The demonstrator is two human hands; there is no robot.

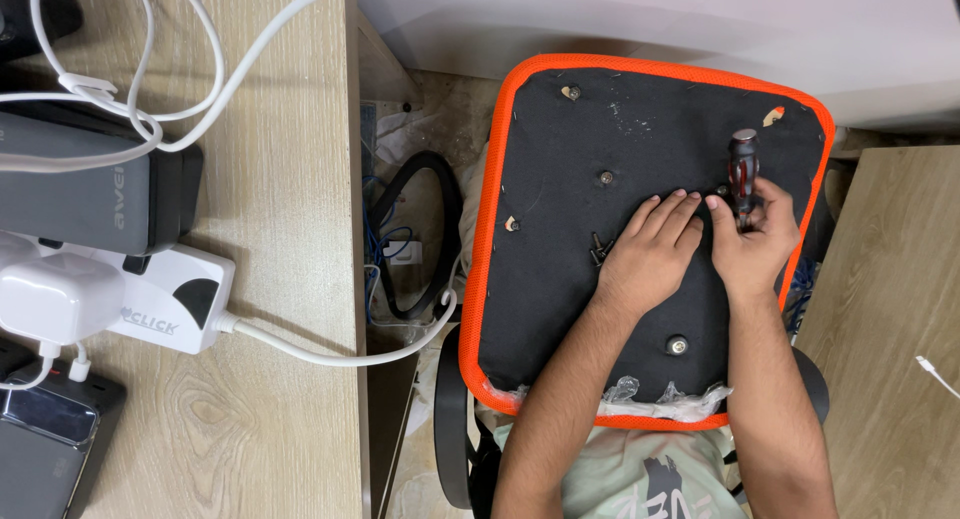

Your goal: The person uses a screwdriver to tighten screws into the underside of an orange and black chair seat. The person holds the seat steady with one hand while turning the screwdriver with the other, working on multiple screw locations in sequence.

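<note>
right hand (pixel 752 237) fist-gripping screwdriver (pixel 742 169), shaft upright, frame right | left hand (pixel 652 247) flat, fingers spread, on seat underside (pixel 560 279), just beside

The right hand (pixel 752 241) covered the lower shaft and tip of the red-and-black-handled screwdriver (pixel 742 169), so what it met on the black, orange-edged seat underside (pixel 570 159) could not be told. The dark phone (pixel 45 444) was cut off by the left edge.

Bright, even indoor light; soft shadows, sharp focus throughout.
</note>
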